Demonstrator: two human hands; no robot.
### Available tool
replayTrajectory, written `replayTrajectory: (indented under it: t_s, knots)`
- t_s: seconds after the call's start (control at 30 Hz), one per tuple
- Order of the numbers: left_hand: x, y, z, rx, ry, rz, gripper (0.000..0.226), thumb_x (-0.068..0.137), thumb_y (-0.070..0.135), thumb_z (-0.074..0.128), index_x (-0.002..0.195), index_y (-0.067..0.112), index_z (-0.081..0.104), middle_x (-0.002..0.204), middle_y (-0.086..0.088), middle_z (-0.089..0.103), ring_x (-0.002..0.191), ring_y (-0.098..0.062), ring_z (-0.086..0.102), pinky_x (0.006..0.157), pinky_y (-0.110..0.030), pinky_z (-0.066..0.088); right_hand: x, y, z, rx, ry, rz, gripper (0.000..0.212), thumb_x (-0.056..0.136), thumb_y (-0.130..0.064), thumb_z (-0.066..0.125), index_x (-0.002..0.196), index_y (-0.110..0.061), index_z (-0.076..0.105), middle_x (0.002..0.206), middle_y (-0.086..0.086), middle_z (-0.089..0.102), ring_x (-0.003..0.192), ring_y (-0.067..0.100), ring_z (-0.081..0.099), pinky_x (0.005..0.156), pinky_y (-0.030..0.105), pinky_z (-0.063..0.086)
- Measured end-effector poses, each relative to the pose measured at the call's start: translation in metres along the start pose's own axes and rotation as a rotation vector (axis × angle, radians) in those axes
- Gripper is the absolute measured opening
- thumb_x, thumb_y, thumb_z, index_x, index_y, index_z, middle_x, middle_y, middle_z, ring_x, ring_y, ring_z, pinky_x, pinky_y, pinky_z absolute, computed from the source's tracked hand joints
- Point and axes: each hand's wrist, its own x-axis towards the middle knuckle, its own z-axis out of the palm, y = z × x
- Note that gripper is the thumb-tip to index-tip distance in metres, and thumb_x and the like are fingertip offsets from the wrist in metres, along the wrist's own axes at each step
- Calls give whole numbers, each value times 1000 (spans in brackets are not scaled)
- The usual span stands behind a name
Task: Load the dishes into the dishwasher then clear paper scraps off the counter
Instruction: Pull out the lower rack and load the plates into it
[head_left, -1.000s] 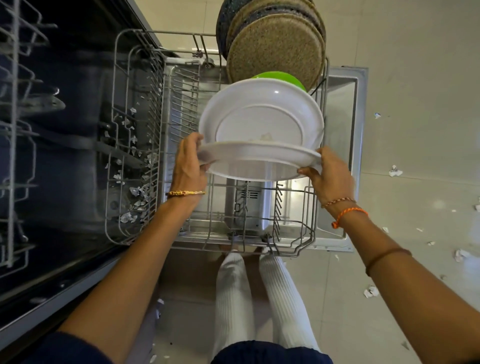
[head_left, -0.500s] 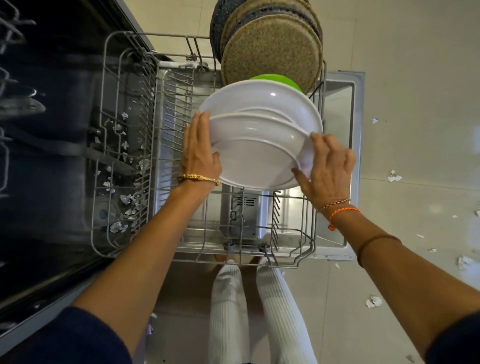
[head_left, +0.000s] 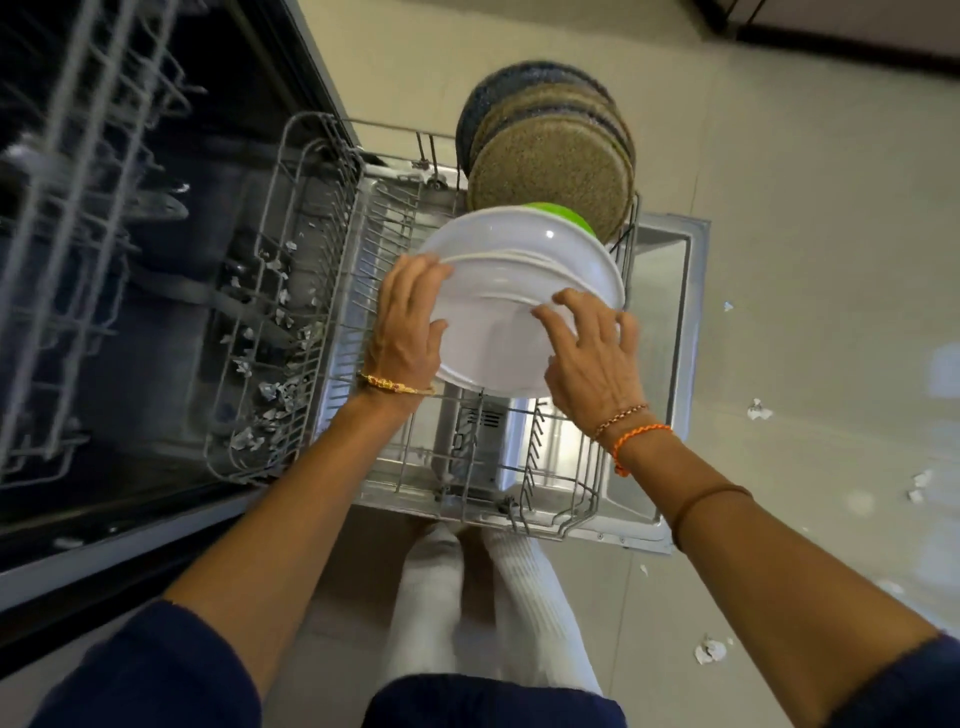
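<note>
Within the last second the front white plate (head_left: 493, 343) had gone from being held out flat above the lower rack (head_left: 587, 499) to standing nearly upright against a second white plate (head_left: 519, 234), just in front of a green dish (head_left: 563, 213) and the row of speckled plates (head_left: 550, 176). The left hand (head_left: 408, 325) held its left edge with the thumb on the face. The right hand (head_left: 589, 353), which had gripped the rim, now lay with spread fingers on the plate's right side. That suggested the plate was seated or nearly so, with release next. Whether its bottom edge sat between the tines could not be told; the hands and plate covered them. Paper scraps (head_left: 759, 410) lay on the floor; no table was in view.
</note>
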Motion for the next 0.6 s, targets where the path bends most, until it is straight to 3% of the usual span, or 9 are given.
replayTrajectory:
  t_s: [0.1, 0.17, 0.23, 0.33, 0.47, 0.53, 0.6]
  knots:
    - [-2, 30, -56, -26, 181, 24, 29, 79, 6, 49, 108, 11, 49, 113, -12, 53, 103, -23, 47, 89, -27, 44, 29, -17, -70, 138, 126, -134, 53, 53, -7, 60, 102, -16, 43, 108, 6, 39, 97, 24, 39, 77, 34, 28]
    - [-8, 53, -94, -46, 283, 14, 20, 83, 5, 48, 103, 8, 54, 104, -17, 57, 95, -20, 48, 79, -28, 44, 44, -31, -117, 262, 191, -110, 38, 63, -12, 57, 98, -15, 42, 100, 12, 51, 93, 24, 40, 73, 33, 29]
    - [-21, 75, -136, -31, 362, 25, 17, 85, 2, 49, 101, 5, 54, 98, -26, 59, 95, -20, 47, 82, -20, 42, 50, -50, -161, 453, 207, -34, 26, 73, -18, 54, 96, -13, 44, 91, 16, 57, 86, 23, 44, 67, 32, 33]
    - [-47, 100, -198, -11, 533, 68, 13, 92, 10, 46, 104, 7, 48, 104, -14, 50, 96, -19, 45, 90, -5, 34, 52, -92, -213, 773, 247, 94, 21, 78, -19, 57, 92, -3, 55, 90, 14, 53, 72, 23, 52, 58, 34, 44]
    - [-113, 123, -283, 111, 789, 66, 13, 90, 1, 47, 101, 5, 50, 101, -6, 46, 93, -21, 48, 72, -28, 49, 42, -174, -280, 1105, 319, 38, 14, 79, -12, 58, 91, -4, 55, 90, 0, 45, 68, 16, 50, 59, 29, 46]
    - [-164, 131, -330, 214, 866, -5, 13, 90, 3, 47, 103, 6, 51, 102, -6, 47, 95, -23, 48, 72, -39, 51, 28, -227, -318, 1250, 348, -56, 13, 80, -12, 59, 91, -11, 54, 88, -3, 46, 62, 12, 48, 57, 21, 43]
    - [-231, 142, -381, 326, 958, -158, 17, 90, 5, 49, 106, 7, 50, 106, -3, 46, 99, -24, 47, 75, -45, 51, 4, -290, -360, 1428, 265, -140, 13, 80, -17, 59, 90, -17, 52, 85, -7, 46, 59, 8, 47, 55, 15, 39]
